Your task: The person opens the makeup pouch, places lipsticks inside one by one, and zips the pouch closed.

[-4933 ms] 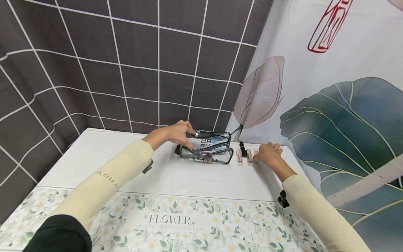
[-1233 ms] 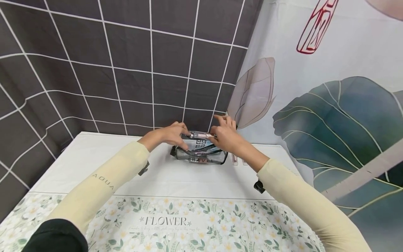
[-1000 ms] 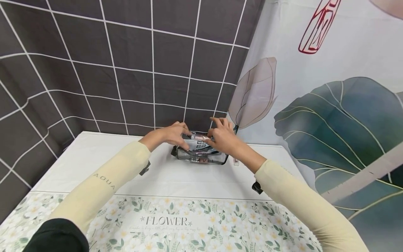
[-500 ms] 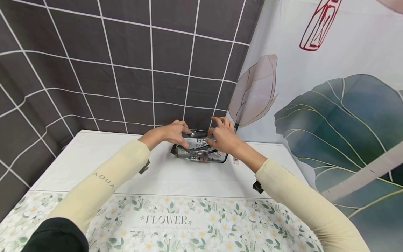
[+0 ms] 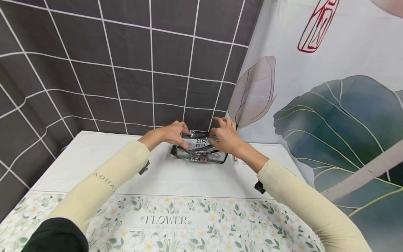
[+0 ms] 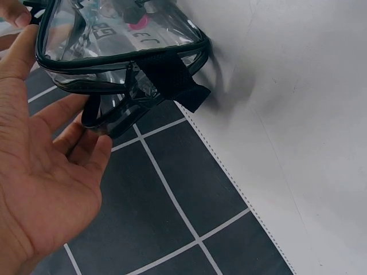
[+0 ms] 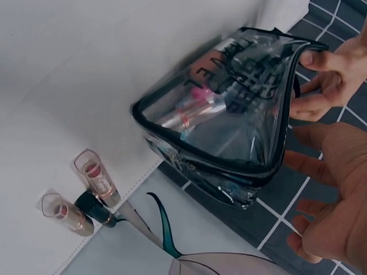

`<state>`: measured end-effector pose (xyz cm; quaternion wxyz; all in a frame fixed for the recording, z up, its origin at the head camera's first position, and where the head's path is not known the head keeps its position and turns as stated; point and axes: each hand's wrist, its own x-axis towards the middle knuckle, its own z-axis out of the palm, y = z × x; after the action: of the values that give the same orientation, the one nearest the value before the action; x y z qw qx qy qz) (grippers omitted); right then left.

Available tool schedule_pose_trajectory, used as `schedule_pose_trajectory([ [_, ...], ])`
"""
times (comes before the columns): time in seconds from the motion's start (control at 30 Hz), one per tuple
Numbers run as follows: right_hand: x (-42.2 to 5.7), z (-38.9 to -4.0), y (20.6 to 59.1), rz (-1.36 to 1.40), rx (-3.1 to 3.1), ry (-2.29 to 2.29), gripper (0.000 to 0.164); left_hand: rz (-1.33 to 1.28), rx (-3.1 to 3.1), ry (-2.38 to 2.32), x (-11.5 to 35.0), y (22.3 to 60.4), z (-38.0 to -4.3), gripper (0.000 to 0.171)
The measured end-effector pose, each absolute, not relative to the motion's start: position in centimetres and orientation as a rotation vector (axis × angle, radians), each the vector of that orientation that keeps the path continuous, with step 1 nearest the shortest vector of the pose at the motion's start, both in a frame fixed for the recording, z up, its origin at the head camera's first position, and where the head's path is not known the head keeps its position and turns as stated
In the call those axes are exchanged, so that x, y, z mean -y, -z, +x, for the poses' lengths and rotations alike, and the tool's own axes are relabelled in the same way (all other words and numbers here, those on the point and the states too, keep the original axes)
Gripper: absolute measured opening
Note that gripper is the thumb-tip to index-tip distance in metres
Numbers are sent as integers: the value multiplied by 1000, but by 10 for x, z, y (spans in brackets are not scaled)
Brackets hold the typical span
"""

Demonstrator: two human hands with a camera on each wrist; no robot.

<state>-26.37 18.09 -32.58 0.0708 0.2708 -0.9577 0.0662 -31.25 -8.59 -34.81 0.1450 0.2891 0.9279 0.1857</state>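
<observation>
Left fingers — clear pouch pinched between them.

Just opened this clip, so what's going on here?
A person has a clear pouch with black trim on a white table. Their left hand holds it at the open mouth, and the right hand is by the mouth's other end, with nothing visible in its fingers. A shiny tube shows inside. Two clear-capped lipsticks and a black tube sit outside, beside the pouch.

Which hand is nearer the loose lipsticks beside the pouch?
Right. Right hand is at the end of the pouch nearer the lipsticks; left hand grips the opposite end.
</observation>
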Motion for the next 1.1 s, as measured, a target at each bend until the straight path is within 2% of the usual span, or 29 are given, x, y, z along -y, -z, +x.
schedule_pose_trajectory([
  [0.7, -223, -272, 314, 681, 2890, -279, 25, 853, -2683, -517, 85, 350, -313, 80],
  [1.1, -253, -278, 327, 436, 2934, -315, 32, 829, -2679, -528, 85, 347, -311, 79],
])
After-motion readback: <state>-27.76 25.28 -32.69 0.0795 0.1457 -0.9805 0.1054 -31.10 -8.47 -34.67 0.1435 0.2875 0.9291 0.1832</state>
